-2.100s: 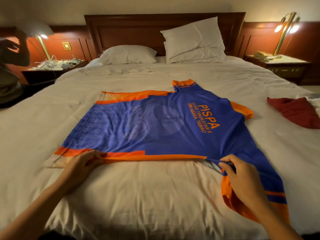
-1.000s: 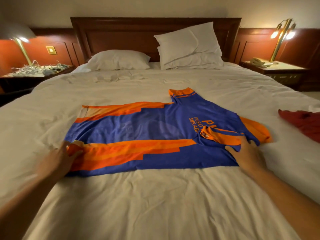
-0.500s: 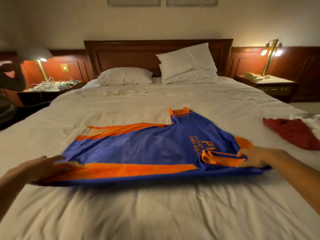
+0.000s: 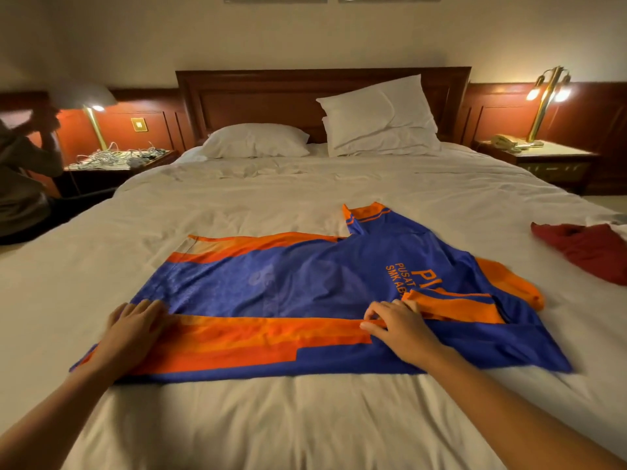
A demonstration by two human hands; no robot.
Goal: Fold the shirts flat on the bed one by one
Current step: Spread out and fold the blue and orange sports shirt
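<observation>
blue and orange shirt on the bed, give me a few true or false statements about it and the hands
1. The left hand lies flat on the blue and orange shirt. True.
2. The red garment lies on the shirt. False: it lies apart, toward the right edge of the bed.
3. The shirt's near edge is folded over itself. True.
4. The right hand hovers clear of the shirt. False: its fingers touch the folded band.

Printed in orange on the blue shirt (image 4: 305, 286), toward its 3 o'clock end: "P", "PUSAT", "SMK AB", cut off partway.
</observation>
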